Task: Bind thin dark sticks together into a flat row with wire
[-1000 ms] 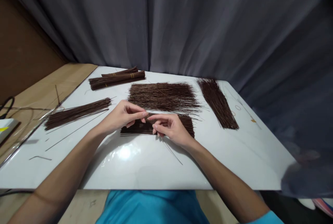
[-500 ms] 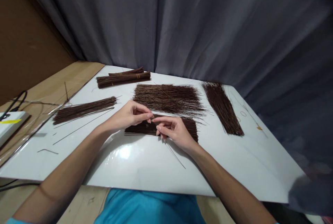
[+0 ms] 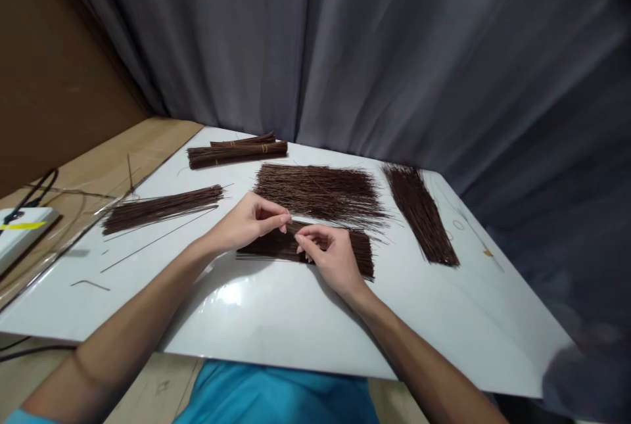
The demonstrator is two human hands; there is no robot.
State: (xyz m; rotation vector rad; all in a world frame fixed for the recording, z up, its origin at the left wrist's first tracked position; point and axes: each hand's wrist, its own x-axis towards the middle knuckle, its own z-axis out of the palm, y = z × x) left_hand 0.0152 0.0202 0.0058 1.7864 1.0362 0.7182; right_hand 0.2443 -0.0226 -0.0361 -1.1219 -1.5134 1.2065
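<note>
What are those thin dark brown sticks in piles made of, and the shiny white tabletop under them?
The thin dark brown sticks look like slender plant fibre or thin coated wire: straight, matte, hair-fine strands; which of the two I cannot tell. The shiny white tabletop looks like glossy laminate or plastic sheet, since it mirrors a lamp glare. The grey backdrop is draped fabric with soft folds.

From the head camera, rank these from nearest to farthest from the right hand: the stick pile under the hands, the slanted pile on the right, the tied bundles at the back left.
1. Stick pile directly under the right hand.
2. Slanted pile, off to the right.
3. Tied bundles, far back left.
</note>
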